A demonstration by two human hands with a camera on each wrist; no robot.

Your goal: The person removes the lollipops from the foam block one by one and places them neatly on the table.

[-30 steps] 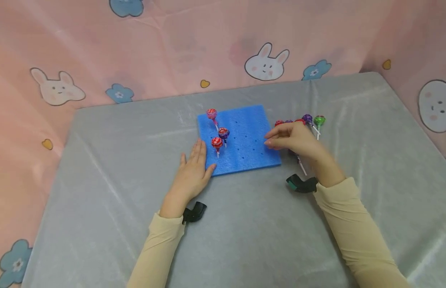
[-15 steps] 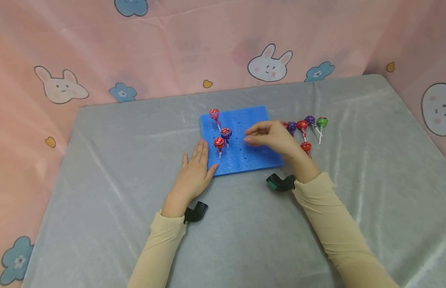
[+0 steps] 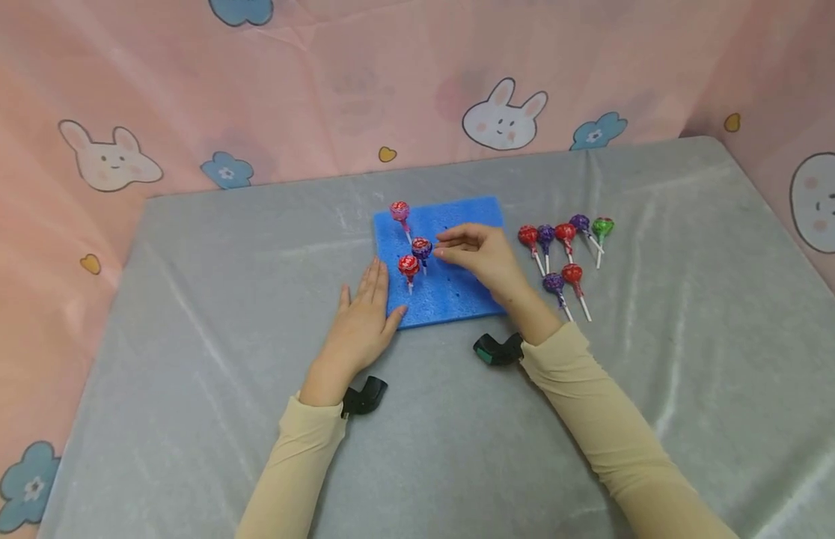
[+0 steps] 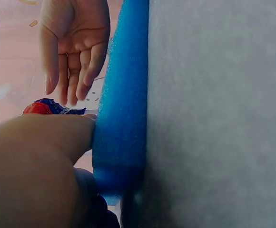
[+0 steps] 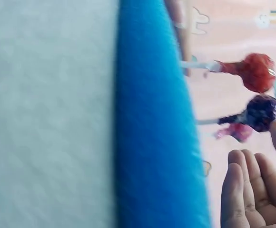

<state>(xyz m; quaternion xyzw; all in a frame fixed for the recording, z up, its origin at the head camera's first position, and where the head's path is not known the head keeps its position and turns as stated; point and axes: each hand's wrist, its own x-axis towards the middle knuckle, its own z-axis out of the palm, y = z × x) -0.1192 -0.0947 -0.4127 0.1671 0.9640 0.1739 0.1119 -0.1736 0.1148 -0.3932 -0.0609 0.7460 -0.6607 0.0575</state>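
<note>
A blue foam board (image 3: 471, 303) lies on the grey cloth, with small holes in its top. Three wrapped lollipops stand in its left part: a pink one (image 3: 400, 212), a purple-and-red one (image 3: 421, 248) and a red one (image 3: 408, 265). My left hand (image 3: 357, 329) rests along the board's left edge, fingers straight, thumb at the near corner. Over the board, my right hand (image 3: 481, 258) has its fingertips right beside the purple lollipop's head. Its palm shows bare in the left wrist view; in the right wrist view a digit overlaps the purple lollipop (image 5: 262, 113).
Right of the board lie several loose lollipops, among them a green one (image 3: 602, 227), a red one (image 3: 572, 274) and a purple one (image 3: 554, 283). A pink curtain (image 3: 310, 97) with printed rabbits hangs behind the table (image 3: 209, 374).
My right hand has moved left from the board's right edge to the purple lollipop, uncovering the loose lollipops. My left hand has stayed at the board's edge.
</note>
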